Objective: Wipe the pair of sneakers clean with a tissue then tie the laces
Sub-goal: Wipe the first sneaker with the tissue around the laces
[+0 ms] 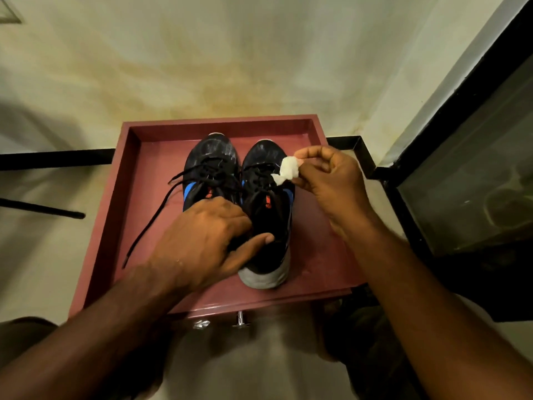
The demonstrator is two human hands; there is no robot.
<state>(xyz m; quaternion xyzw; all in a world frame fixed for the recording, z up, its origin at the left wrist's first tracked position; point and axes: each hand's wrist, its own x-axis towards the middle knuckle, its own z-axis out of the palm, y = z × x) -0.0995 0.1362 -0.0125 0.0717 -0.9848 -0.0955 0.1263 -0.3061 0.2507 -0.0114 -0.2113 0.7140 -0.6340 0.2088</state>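
Two black sneakers with blue and orange marks stand side by side, toes away from me, in a dark red tray (135,157). The left sneaker (212,166) has dusty grey smears on its toe and untied black laces (153,223) trailing over the tray's left side. The right sneaker (266,223) has a grey heel. My left hand (202,238) lies over the heel of the left sneaker, thumb pressed against the right sneaker's collar. My right hand (331,180) pinches a small crumpled white tissue (287,170) just above the right sneaker's outer side.
The tray rests on a surface with metal knobs (240,319) at its near edge. A pale stained wall rises behind. A black-framed glass panel (476,180) stands at the right, and a black rod (43,210) pokes in from the left.
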